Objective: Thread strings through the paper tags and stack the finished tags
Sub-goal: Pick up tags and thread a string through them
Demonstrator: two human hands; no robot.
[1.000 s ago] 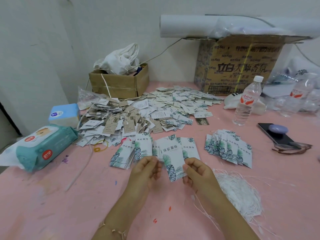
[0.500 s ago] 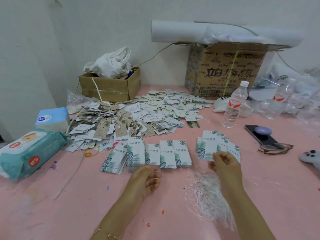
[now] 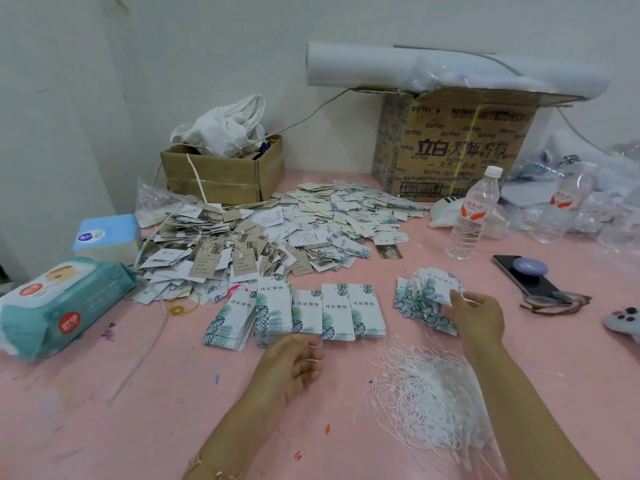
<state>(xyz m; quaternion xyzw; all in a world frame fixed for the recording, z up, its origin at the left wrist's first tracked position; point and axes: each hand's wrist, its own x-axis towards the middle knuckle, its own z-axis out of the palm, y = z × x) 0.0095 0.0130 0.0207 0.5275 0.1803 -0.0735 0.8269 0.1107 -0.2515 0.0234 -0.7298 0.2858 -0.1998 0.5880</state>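
Green-leaf paper tags (image 3: pixel 337 311) lie in a row of small piles in front of me on the pink table (image 3: pixel 104 410). To the right sits a fanned stack of strung tags (image 3: pixel 420 301). My right hand (image 3: pixel 476 315) rests on that stack's right edge and pinches the top tag (image 3: pixel 445 289). My left hand (image 3: pixel 294 363) hovers just below the row with its fingers loosely curled and nothing clearly in them. A bundle of white strings (image 3: pixel 433 410) lies between my forearms, near the right one.
A big heap of mixed tags (image 3: pixel 277 230) fills the middle back. Wet wipes (image 3: pixel 62 303) and a blue tissue box (image 3: pixel 107 233) lie left. Two cardboard boxes (image 3: pixel 225 174) (image 3: pixel 457 147) stand at the wall. A water bottle (image 3: pixel 471 216), phone (image 3: pixel 530 275) and glasses (image 3: pixel 554 301) are on the right.
Both hands held one tag in front of me a second ago. The right hand has carried it right onto the strung stack; the left hand let go and stays low.
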